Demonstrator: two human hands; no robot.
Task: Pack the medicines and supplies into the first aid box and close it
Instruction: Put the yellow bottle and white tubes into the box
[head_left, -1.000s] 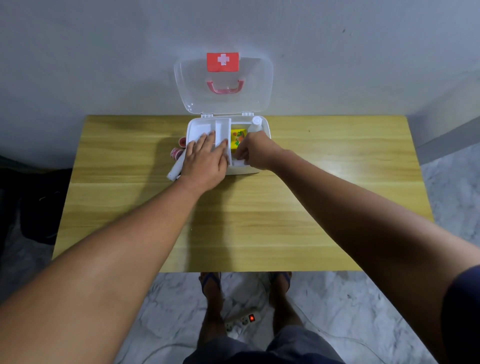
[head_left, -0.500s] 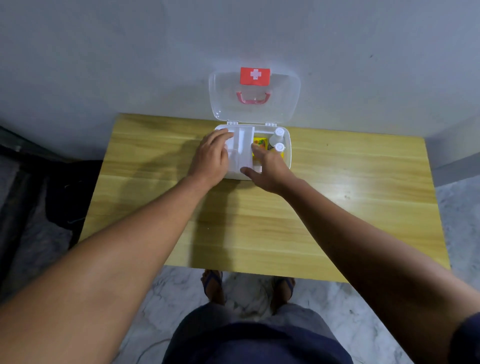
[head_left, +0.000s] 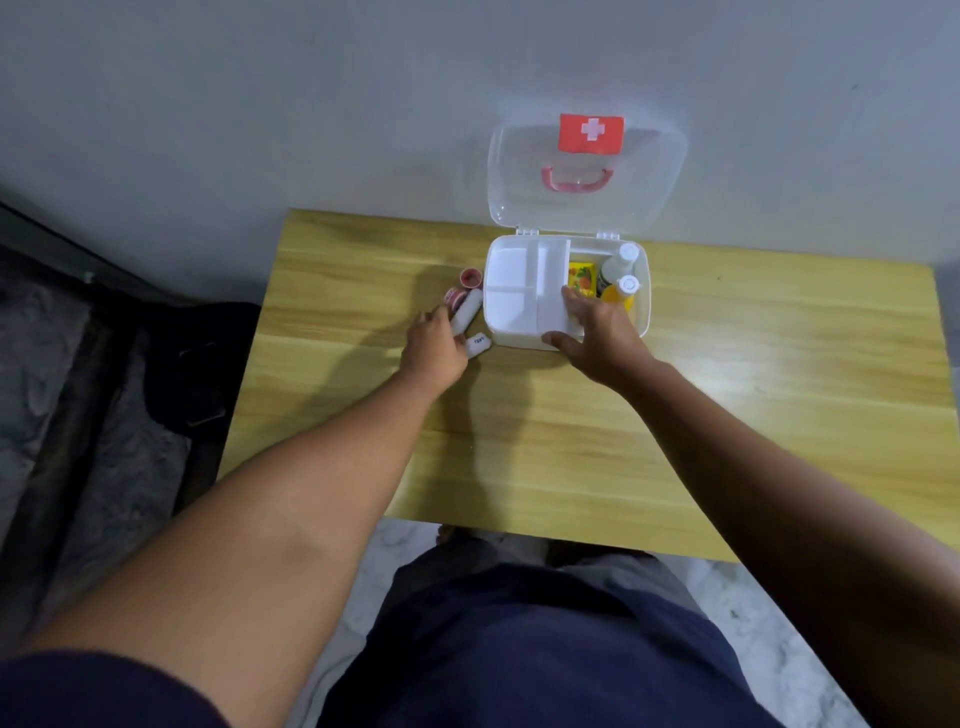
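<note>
- The white plastic first aid box (head_left: 644, 306) stands at the far edge of the pale wooden surface (head_left: 571, 441), its clear lid with the red cross label (head_left: 587, 171) propped upright against the wall.
- Inside, a white divided tray (head_left: 524, 291) fills the left part; a yellow printed packet (head_left: 582, 275) and two white-capped bottles (head_left: 621, 278) sit in the right part.
- The right hand (head_left: 597, 338) lies spread, fingers apart, over the box's near rim and the tray edge, gripping nothing; keeping it there should steady the box.
- The left hand (head_left: 434, 345) reaches to the loose supplies left of the box, fingers loosely open and touching a white cylindrical roll (head_left: 466, 312), not yet closed on it.
- A smaller white tube with dark lettering (head_left: 479, 344) lies just beside that hand, and two small red-and-white tape rolls (head_left: 462, 288) sit farther back.
- Judged best: pinch the white roll across its middle, lift it clear over the box wall, and lay it flat in an empty tray compartment so the lid can shut later.
</note>
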